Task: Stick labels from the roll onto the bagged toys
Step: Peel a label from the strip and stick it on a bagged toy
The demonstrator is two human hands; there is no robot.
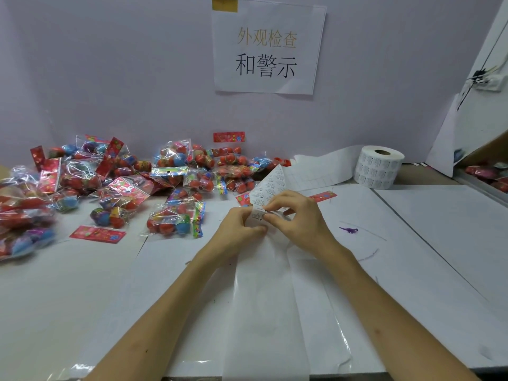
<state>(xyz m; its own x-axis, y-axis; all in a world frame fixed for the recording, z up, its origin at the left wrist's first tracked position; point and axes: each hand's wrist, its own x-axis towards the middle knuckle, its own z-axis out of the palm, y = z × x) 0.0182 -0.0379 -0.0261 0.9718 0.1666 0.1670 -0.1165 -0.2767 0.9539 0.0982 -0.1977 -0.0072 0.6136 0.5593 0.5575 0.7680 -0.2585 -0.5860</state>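
L hand (237, 228) & R hand (298, 215) were pinched on a label strip (270, 182), one label seemingly being peeled. Bagged toys (176, 224) were piled beside; labelling judged mostly undone.

One cam only, on my head, wide-angle, so no 2nd view to overlap with. It looks fwd & down across the worktop (82, 292) toward the back wall (123, 64). My forearms (154, 312) come in from the bottom edge. Left grip (236, 232) & right grip (297, 215) sit close, mid-frame.
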